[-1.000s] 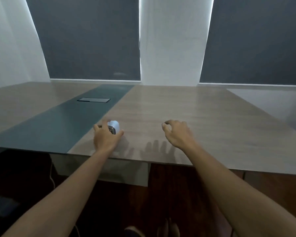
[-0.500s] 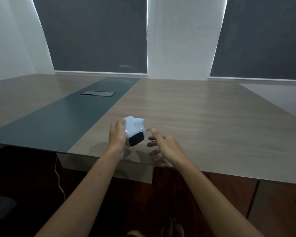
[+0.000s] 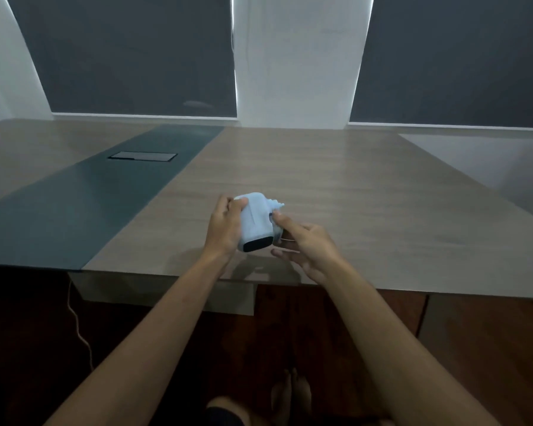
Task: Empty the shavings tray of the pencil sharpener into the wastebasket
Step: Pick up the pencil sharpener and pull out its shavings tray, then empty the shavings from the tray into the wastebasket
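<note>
A pale blue pencil sharpener (image 3: 257,219) with a dark shavings tray window (image 3: 258,243) on its near end is held above the wooden table (image 3: 366,210), close to the front edge. My left hand (image 3: 226,229) grips its left side. My right hand (image 3: 305,245) is at its right side, with the index finger touching the body and the other fingers spread below. No wastebasket is in view.
A dark green strip (image 3: 83,210) runs down the table's left half, with a closed cable hatch (image 3: 142,156) in it. A thin cable (image 3: 80,330) hangs below the table edge at left. My feet (image 3: 290,395) show on the dark floor.
My left hand lifted the sharpener off the table and drew it toward me and rightward. My right hand moved in from the right and now touches the sharpener's side.
</note>
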